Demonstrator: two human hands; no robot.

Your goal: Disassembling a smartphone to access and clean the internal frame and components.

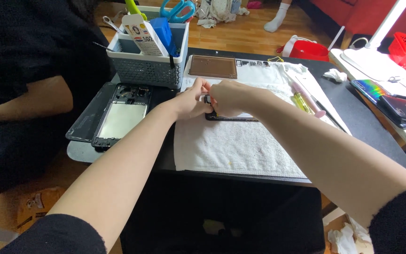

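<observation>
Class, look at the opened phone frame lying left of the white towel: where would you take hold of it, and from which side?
Probably grip the opened phone frame by its two long edges, coming from above. It lies flat with its inner parts facing up, so the thin side rails are the safest hold, and the grey basket crowds its far end.

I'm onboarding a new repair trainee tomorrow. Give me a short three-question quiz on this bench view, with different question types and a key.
1. True or false: both the left hand and the right hand are at the dark phone lying on the white towel.
2. Multiple choice: where is the opened phone frame? A) inside the grey basket B) on the table left of the towel, in front of the grey basket C) under the lamp
3. Fill in: the blue-handled tool standing in the basket is a pair of ____.

Key: 1 true; 2 B; 3 scissors
</observation>
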